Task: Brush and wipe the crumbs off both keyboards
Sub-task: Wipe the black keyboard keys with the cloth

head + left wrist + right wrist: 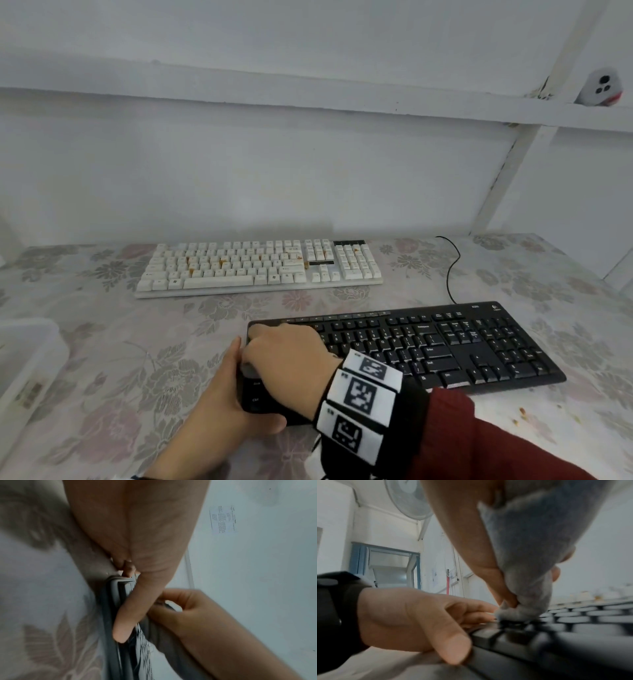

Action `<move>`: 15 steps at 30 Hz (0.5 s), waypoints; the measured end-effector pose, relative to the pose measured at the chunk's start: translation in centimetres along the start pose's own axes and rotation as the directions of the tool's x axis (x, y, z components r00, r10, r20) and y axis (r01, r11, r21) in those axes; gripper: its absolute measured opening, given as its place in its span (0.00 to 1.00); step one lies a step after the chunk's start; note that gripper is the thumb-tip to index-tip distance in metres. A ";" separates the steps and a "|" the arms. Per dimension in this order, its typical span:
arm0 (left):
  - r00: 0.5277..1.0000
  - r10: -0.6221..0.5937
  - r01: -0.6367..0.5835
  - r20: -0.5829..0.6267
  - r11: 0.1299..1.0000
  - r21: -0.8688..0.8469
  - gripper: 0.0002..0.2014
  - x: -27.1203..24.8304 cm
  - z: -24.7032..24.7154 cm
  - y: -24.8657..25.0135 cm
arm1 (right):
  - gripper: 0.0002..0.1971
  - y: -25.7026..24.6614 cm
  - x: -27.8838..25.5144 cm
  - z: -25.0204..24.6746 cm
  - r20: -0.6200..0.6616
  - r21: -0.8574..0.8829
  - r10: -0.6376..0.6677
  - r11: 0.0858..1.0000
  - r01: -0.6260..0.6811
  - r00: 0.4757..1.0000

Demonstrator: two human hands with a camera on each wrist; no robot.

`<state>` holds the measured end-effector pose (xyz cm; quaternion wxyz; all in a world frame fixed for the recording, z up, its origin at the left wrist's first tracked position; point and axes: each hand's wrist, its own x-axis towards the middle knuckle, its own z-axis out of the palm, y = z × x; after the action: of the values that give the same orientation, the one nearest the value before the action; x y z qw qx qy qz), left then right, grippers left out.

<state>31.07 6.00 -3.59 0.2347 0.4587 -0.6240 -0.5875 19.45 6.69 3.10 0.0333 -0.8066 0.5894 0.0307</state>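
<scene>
The black keyboard (428,346) lies near on the worktop (137,342); left hand (219,404) clasps its end, right hand (287,353) pinches a grey cloth (527,563). Wipe outward, pressing lightly; white keyboard (260,265) waits behind.
</scene>
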 end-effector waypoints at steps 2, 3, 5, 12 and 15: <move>1.000 0.024 -0.024 0.002 1.000 -0.012 0.48 -0.3 0.0 0.5 | 0.07 0.8 -0.8 0.2 0.017 -0.030 0.044 0.999 -0.043 0.999; 1.000 0.017 -0.017 0.001 1.000 -0.019 0.43 -0.5 0.1 1.0 | 0.06 1.6 -1.4 0.2 0.034 -0.037 0.070 0.997 -0.069 0.997; 1.000 0.016 -0.016 -0.004 0.999 -0.049 0.43 -0.7 0.4 1.1 | 0.06 3.4 -3.0 0.2 0.055 -0.041 0.123 0.992 -0.121 0.991; 0.998 0.015 -0.013 0.054 0.999 -0.037 0.70 -0.1 -0.7 -1.0 | 0.07 10.4 -8.9 0.7 0.028 -0.056 0.365 0.930 -0.363 0.931; 0.998 0.024 -0.023 0.050 0.999 -0.033 0.69 0.0 -0.8 -1.3 | 0.10 13.3 -10.7 1.3 0.007 -0.133 0.492 0.863 -0.487 0.871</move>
<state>32.13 5.72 -4.69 0.2332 0.4327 -0.6256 -0.6059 3.52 12.93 2.57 -0.0150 -0.6305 0.7705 0.0919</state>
